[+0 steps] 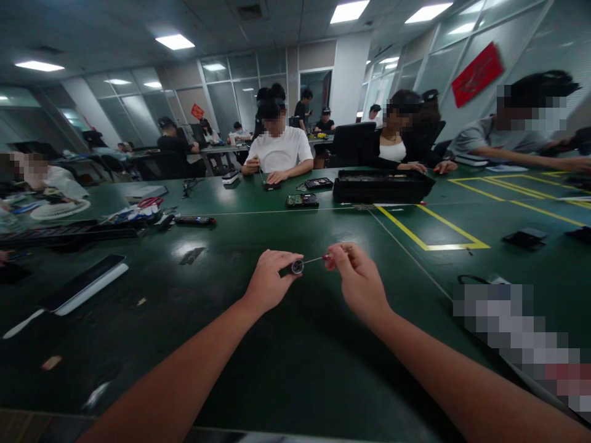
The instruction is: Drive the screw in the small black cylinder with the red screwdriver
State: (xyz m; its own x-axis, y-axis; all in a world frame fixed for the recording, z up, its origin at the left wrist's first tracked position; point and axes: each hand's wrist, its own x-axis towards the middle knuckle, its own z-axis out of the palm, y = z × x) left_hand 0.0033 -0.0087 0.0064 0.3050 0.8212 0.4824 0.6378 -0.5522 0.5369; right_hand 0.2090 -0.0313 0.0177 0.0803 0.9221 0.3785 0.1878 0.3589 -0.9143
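Above the green table (286, 369), my left hand (272, 278) grips a small dark round part (297, 267) between thumb and fingers, its round face turned toward me. My right hand (357, 274) pinches the red handle of a thin screwdriver (314, 260). The metal shaft points left, and its tip is at the round part; whether it touches cannot be made out. Both hands are close together near the middle of the view.
A black tray (383, 186) and a circuit board drive (302, 200) lie beyond my hands. Left are a black-and-white flat object (87, 283), a black pen-like tool (196, 221) and cluttered tools. A pixelated object (521, 338) lies right. Other people sit across the table.
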